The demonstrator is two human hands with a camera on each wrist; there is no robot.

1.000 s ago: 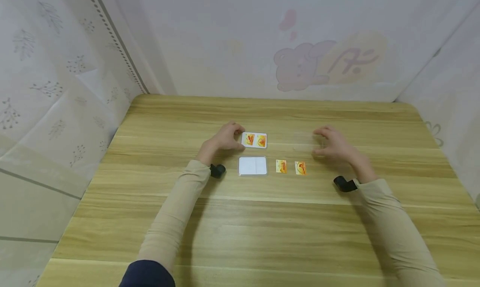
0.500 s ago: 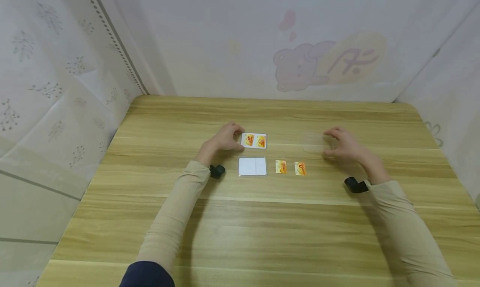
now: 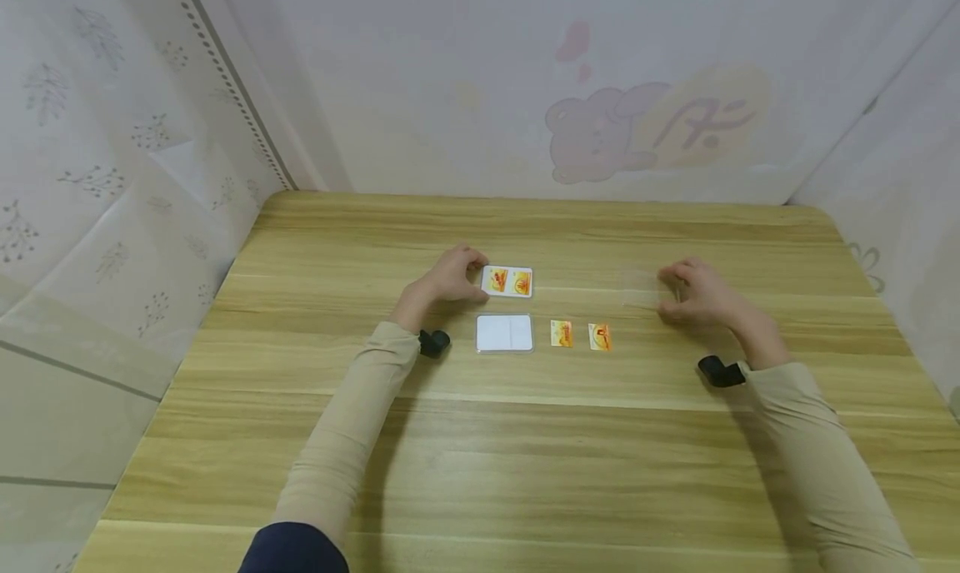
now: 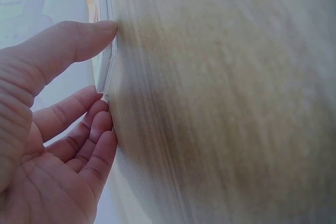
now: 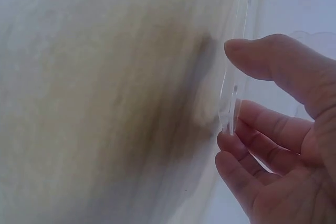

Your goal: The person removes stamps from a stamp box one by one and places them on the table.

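Note:
At the back middle of the table, my left hand (image 3: 448, 276) holds the left end of a flat stamp case (image 3: 508, 281) by its edges. Two red-and-yellow stamps lie side by side on its white insert. In the left wrist view, thumb and forefinger touch opposite edges of the case (image 4: 107, 61). My right hand (image 3: 701, 294), farther right, grips a clear plastic cover (image 3: 637, 287) by its right end. The right wrist view has the cover (image 5: 229, 111) between thumb and fingers, low over the wood; its far end is hard to make out.
Nearer me lies a second case (image 3: 504, 333) with a blank white insert. To its right are two loose stamps, one (image 3: 561, 333) beside the other (image 3: 599, 336). The wooden table (image 3: 525, 481) meets a patterned curtain (image 3: 420, 82) at the back.
My right hand has moved to the right with the clear cover, away from the case with the stamps. My left hand and the other things stay where they were.

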